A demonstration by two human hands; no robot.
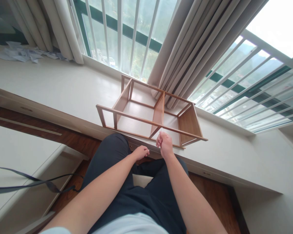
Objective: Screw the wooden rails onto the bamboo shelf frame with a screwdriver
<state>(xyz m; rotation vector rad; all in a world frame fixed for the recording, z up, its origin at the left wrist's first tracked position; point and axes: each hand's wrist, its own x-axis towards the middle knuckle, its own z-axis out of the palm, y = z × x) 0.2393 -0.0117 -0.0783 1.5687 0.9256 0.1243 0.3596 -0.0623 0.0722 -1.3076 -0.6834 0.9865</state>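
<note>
A brown wooden shelf frame (pixel 158 113) lies on its side on the white window ledge in front of me. My right hand (pixel 165 143) is closed at the near upper rail, level with the middle divider. A thin, pale metal rod (pixel 161 129) sticks up from its fingers to that rail; most of it is hidden in the fist, so its exact kind is unclear. Lower and to the left, my left hand (pixel 141 152) is held over my lap, apart from the frame, fingers curled. Whatever it may hold is hidden.
White paper pieces (pixel 21 52) are heaped at the ledge's far left. Grey curtains (pixel 183 42) hang behind the frame, one touching the ledge. White window bars (pixel 119 35) rise at the back. A dark strap (pixel 39 182) crosses the white furniture at lower left.
</note>
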